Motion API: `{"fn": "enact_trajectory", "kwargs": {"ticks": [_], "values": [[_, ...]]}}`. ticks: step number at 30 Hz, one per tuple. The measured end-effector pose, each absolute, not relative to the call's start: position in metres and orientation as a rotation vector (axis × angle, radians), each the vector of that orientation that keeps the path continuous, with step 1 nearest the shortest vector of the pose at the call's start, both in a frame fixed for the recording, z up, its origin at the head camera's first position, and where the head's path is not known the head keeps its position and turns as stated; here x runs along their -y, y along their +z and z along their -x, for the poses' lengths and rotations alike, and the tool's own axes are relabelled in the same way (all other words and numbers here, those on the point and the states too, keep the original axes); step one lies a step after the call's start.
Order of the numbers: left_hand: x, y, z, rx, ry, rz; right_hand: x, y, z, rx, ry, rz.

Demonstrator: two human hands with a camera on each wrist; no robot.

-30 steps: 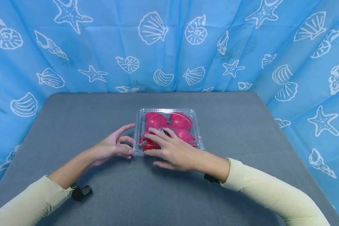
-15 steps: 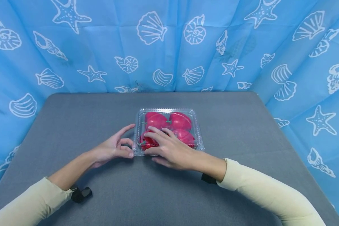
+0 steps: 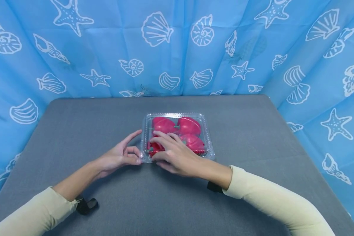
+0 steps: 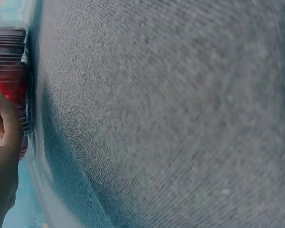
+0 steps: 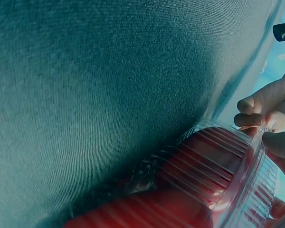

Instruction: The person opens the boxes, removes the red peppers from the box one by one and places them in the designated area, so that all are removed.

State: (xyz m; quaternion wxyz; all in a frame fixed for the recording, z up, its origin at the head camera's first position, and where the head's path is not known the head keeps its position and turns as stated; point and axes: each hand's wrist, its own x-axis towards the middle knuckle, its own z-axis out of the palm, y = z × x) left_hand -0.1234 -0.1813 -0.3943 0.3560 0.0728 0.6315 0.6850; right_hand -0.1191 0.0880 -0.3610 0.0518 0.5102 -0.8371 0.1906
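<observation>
A clear plastic clamshell box [image 3: 207, 144] sits on the table, with several glossy red fruit-like pieces [image 3: 191, 126] with green stems inside. My left hand [image 3: 119, 155] is at the box's near left corner, thumb and bent fingers pinching its rim. The index finger of that hand reaches along the left side. Over the near left part of the lid, my right hand [image 3: 177, 159] spreads its bent fingers, thumb low at the near rim. In the right wrist view, fingertips of both hands meet close together at the rim of the box [image 5: 218, 175].
A grey cloth-covered table [image 3: 239, 131] lies under the box. Behind and to the sides hangs a blue curtain [image 3: 177, 59] with white shell and starfish prints. A black strap [image 3: 87, 206] is on the left wrist.
The left fingers have closed in on the box's corner. The right fingers have drawn together and bent more toward the near rim. The box has shifted slightly right.
</observation>
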Motion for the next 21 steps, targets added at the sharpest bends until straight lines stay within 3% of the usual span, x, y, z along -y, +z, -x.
{"fn": "enact_trajectory", "kwargs": {"ticks": [21], "values": [[0.1715, -0.3933, 0.1191, -1.646, 1.786, -0.160, -0.0849, -0.3657, 0.1177, 2.509, 0.553, -1.533]]}}
